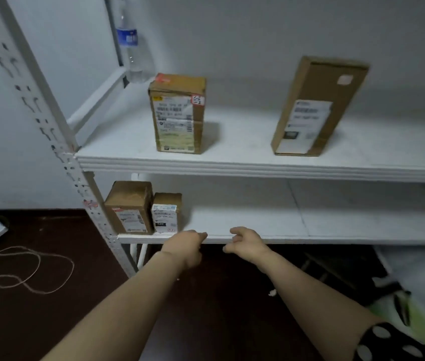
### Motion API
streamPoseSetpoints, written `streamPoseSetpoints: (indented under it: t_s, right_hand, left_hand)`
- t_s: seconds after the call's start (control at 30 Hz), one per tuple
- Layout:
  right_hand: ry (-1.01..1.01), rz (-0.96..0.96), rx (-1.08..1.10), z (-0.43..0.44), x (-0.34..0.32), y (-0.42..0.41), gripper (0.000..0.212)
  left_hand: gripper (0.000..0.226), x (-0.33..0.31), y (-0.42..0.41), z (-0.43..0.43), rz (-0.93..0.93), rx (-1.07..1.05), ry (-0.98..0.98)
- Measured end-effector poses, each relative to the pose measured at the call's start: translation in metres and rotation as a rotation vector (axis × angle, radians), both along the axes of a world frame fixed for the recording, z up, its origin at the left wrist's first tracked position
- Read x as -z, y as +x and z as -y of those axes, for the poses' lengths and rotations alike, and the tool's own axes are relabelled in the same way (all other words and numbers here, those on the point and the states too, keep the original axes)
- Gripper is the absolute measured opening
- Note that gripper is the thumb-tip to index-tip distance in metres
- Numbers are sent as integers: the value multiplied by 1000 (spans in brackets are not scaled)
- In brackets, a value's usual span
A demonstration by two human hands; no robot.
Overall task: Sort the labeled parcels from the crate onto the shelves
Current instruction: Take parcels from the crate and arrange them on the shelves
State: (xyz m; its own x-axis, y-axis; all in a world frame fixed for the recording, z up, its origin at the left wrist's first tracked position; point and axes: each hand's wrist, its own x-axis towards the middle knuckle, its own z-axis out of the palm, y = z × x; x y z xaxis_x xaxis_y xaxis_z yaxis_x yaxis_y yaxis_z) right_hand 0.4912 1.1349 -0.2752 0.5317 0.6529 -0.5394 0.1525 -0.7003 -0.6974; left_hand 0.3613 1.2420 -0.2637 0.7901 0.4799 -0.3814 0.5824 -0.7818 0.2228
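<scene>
Both hands reach toward the front edge of the lower shelf (336, 225). The left hand (185, 247) and the right hand (249, 246) are side by side, fingers loosely curled and holding nothing. At that shelf's left end, two small labeled parcels stand touching: a brown box (129, 207) and a smaller box (165, 213). On the upper shelf (245, 144), a taped cardboard parcel (177, 113) stands upright, well apart from a tall flat parcel (318, 105) that tilts to the right. A water bottle (129, 48) stands in the back left corner.

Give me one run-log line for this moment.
left hand, right hand: empty, near lower shelf edge | upper shelf: squat parcel, tall parcel | lower shelf: larger parcel, smaller parcel
</scene>
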Motion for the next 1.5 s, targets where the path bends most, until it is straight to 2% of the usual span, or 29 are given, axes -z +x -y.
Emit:
streamPoseSetpoints:
  t_s: [0.17,0.33,0.63,0.73,0.93,1.1,1.17,1.37,1.5]
  right_hand:
    - [78,-4,317,99,-37,-16,51]
    - [130,-9,620,205,-56,-56,47]
    - [160,30,1129,458,-74,-164,44]
    - [182,60,1308,553,-78,-224,43]
    - [175,156,1691,759,-65,-384,40]
    - [161,257,2065,892,-70,-505,31]
    - [180,287,2150,931,-73,-533,31]
    - [213,453,2357,1022,-72,-580,31]
    - [91,563,2479,1086,-70,-585,32]
  left_hand:
    - [48,-34,20,52,15,238,21]
    - [46,-53,35,130,23,485,-3]
    - [47,-77,29,384,52,1002,-13]
    - [41,-83,5,497,66,1172,2]
    - [52,-72,-94,735,48,1467,-130]
    - [50,-69,-189,885,33,1703,-144]
    - [47,-71,-210,931,40,1760,-140]
    - [60,-80,-234,1056,56,1861,-167]
    - [57,-80,-239,1139,80,1912,-240]
